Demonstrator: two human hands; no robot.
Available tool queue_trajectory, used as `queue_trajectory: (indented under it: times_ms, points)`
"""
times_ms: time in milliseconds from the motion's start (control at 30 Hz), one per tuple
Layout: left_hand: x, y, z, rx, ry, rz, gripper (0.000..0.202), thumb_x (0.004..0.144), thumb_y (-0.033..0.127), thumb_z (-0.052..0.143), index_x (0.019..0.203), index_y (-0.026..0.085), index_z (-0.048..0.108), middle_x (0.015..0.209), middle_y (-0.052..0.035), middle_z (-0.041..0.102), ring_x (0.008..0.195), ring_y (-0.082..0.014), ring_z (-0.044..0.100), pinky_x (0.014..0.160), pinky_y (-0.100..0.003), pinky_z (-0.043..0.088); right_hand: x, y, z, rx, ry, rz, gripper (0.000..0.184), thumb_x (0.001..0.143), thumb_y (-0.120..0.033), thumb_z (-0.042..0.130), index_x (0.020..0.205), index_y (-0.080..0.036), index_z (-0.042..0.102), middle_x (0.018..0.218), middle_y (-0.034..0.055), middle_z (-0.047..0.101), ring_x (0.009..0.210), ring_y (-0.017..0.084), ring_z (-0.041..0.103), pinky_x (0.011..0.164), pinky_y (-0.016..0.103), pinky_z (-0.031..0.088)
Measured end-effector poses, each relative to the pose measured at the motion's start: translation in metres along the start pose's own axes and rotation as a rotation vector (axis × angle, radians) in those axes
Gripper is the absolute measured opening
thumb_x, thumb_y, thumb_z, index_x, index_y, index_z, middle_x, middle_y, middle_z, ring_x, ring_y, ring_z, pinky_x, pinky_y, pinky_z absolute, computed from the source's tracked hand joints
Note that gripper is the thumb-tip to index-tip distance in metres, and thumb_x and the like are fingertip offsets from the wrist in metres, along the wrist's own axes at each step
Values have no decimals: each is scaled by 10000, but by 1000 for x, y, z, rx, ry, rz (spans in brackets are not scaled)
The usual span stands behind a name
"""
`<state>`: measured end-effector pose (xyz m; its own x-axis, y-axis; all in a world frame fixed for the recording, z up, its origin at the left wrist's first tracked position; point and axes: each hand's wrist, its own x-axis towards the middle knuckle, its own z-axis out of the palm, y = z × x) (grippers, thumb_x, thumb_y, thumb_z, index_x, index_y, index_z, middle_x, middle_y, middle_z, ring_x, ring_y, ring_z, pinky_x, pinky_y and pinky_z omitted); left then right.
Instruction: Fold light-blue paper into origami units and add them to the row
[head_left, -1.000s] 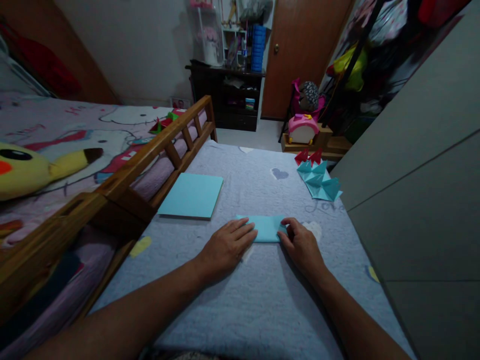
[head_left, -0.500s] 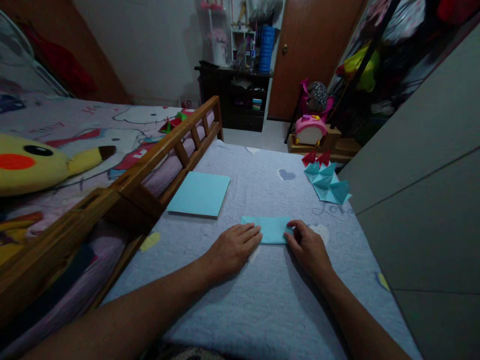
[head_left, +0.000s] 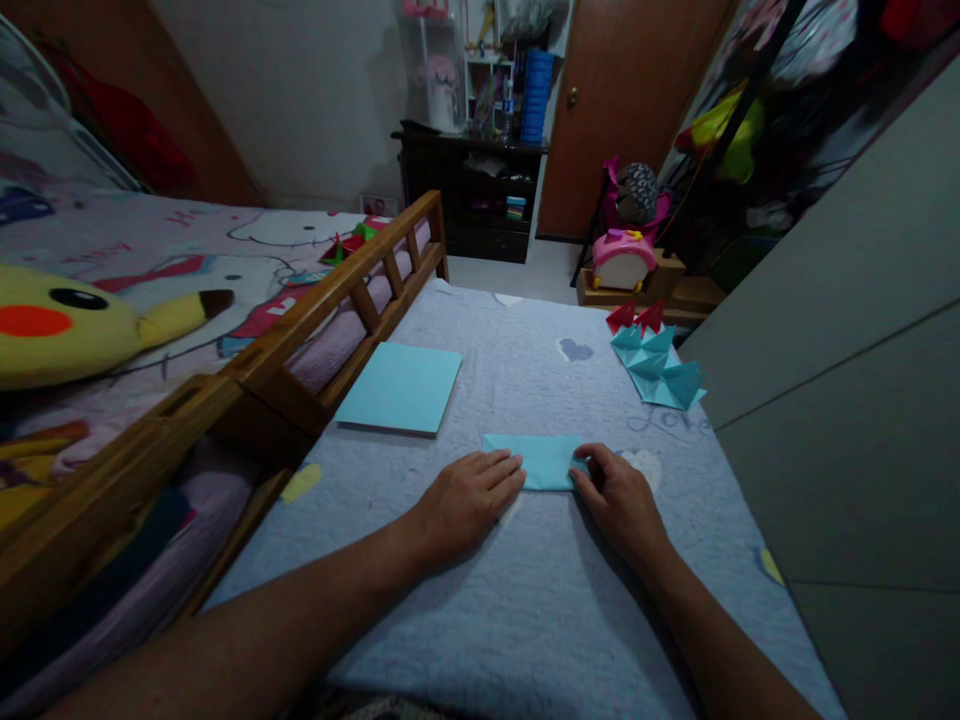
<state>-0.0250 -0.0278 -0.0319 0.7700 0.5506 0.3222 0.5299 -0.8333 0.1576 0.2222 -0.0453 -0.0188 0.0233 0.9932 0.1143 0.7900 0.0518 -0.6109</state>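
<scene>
A light blue sheet of paper (head_left: pixel 547 462), folded into a narrow rectangle, lies flat on the bedsheet. My left hand (head_left: pixel 469 500) rests flat with its fingers stretched over the paper's left end. At the right end, my right hand (head_left: pixel 619 498) pinches the edge between thumb and curled fingers. Farther off on the left lies a stack of square blue paper (head_left: pixel 401 388). Folded blue paper shapes (head_left: pixel 656 368) with pointed tips stand at the far right, with red folded paper pieces (head_left: pixel 636 317) just behind them.
A wooden bed rail (head_left: pixel 330 305) runs along the left side, with a yellow plush toy (head_left: pixel 67 330) beyond it. On the right rises a pale cabinet panel (head_left: pixel 847 330). A dark low cabinet (head_left: pixel 469 190) and a pink toy case (head_left: pixel 624 260) are past the bed's far edge.
</scene>
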Motion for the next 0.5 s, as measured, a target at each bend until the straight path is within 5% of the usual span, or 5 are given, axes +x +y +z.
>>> queue_trajectory:
  times_ms: [300,500]
  points:
    - [0,-3,2,-64,40,-23,319,989,147,487,1284,124,606,1343,-154,640,1237,-297,609,1004,-480,541,-1,0,1,-15,4,1,296,848,-359,531,1023,-160,664,721,41,611,654,203,558,631,311,395]
    - [7,-8,-3,-207,144,-125,245,1017,173,436,1094,142,667,1103,-116,729,1003,-216,682,883,-391,577,-1,1,2,-24,-1,17,321,851,-352,531,1071,-153,652,733,39,606,668,210,565,649,324,407]
